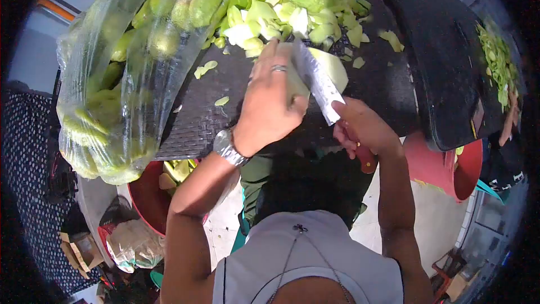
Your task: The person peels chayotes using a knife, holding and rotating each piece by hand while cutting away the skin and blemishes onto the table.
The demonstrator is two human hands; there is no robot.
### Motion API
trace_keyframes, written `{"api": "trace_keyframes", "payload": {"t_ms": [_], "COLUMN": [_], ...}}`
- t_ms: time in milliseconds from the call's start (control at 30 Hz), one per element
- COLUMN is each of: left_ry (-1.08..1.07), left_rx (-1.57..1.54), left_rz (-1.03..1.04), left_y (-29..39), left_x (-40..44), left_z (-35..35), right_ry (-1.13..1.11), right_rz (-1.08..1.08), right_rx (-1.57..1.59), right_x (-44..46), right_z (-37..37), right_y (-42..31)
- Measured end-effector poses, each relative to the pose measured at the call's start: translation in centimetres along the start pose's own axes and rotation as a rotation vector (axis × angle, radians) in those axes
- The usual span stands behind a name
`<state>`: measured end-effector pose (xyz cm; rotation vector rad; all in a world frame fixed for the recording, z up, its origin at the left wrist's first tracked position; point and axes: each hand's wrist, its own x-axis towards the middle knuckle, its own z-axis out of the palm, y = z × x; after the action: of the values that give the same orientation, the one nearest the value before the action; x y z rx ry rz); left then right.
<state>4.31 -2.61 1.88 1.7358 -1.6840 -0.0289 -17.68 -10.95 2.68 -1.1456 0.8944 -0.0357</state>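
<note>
My right hand [365,126] grips a knife [320,83] by its red handle, its wide blade pointing up and to the left. Pressed to the dark woven tabletop [197,126], my left hand [273,101] closes over a pale green peeled fruit [336,70]. The blade lies against or in this fruit; which of the two, I cannot tell. Part of the fruit is hidden by my fingers and the blade. Just beyond my hands spreads a heap of light green cut pieces [315,3]. Several loose slivers lie around it.
A clear plastic bag [132,101] full of green fruits hangs over the table's left edge. Red tubs stand below, one at left [147,197] and one at right [433,169]. A black surface [444,73] at right carries green shreds [498,62].
</note>
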Motion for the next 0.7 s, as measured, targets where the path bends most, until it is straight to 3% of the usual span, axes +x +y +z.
{"api": "trace_keyframes", "payload": {"t_ms": [133,267,367,433,500,600,700], "left_ry": [0.001,-0.219,-0.409,-0.409,-0.445,-0.25,-0.042], "left_rx": [-0.061,-0.081,-0.084,-0.15,-0.185,-1.095,-1.919], "left_rz": [-0.212,-0.445,-0.39,-0.312,-0.316,-0.622,-0.643], "left_y": [-0.5,0.5,0.4,0.0,-0.1,-0.3,-0.8], "left_x": [-1.0,1.6,3.4,3.6,3.8,2.8,1.1], "left_z": [-1.0,-1.5,-0.5,0.3,0.8,0.8,0.8], "right_ry": [0.223,0.478,0.645,0.81,0.922,0.905,0.787], "right_rz": [-0.147,-0.38,-0.503,-0.582,-0.528,-0.472,-0.611], "right_rx": [-0.337,-0.525,-0.672,-0.818,-0.784,-0.748,-0.644], "right_x": [-2.1,-3.8,-3.1,-2.6,-1.8,-1.6,0.4], "right_z": [0.7,0.8,-0.6,-1.0,-1.3,-1.2,-0.9], "right_y": [0.1,-1.9,-3.1,-3.7,-4.3,-4.9,-2.9]}}
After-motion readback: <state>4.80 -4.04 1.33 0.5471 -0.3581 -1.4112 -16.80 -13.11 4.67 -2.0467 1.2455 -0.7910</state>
